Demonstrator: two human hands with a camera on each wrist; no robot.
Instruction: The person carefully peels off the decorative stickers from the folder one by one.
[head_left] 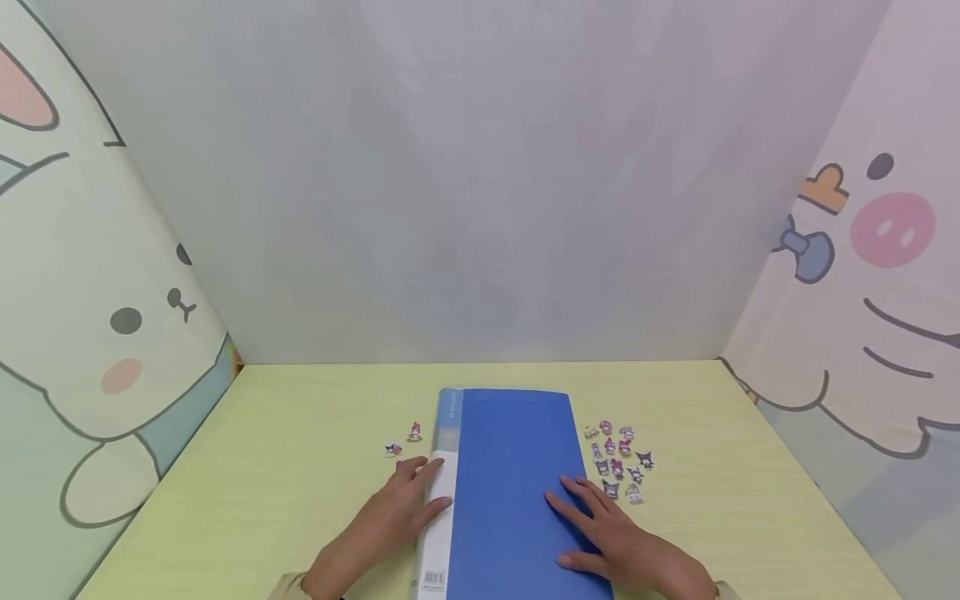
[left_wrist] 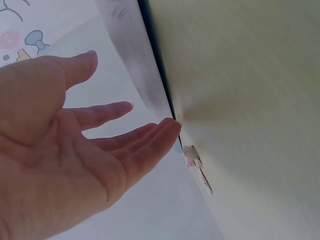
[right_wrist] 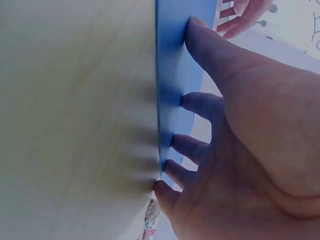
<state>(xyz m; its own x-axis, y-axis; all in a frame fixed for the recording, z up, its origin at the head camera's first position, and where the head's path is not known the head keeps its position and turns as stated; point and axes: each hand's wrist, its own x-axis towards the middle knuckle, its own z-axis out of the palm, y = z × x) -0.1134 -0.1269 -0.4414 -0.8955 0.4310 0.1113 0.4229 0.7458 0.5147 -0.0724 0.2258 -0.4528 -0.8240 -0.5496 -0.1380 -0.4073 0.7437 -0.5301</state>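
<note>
A closed blue binder (head_left: 510, 450) lies flat, its spine with a white label (head_left: 442, 533) facing left. My left hand (head_left: 393, 512) is at that spine, index finger and thumb reaching over its edge. In the left wrist view the left hand (left_wrist: 65, 150) has its fingers extended and spread, fingertips right by the spine (left_wrist: 135, 55). My right hand (head_left: 618, 537) rests on the right part of the cover with fingers spread. The right wrist view shows the fingertips of the right hand (right_wrist: 240, 135) touching the blue cover (right_wrist: 172, 60) near its edge.
Several small cartoon cutouts (head_left: 617, 468) lie in a group right of the binder. A few more, including a pink one (head_left: 415, 432), lie left of the spine, one partly behind the left hand. The pale wooden table (head_left: 300, 433) meets a plain back wall (head_left: 480, 208) and cartoon-printed side walls.
</note>
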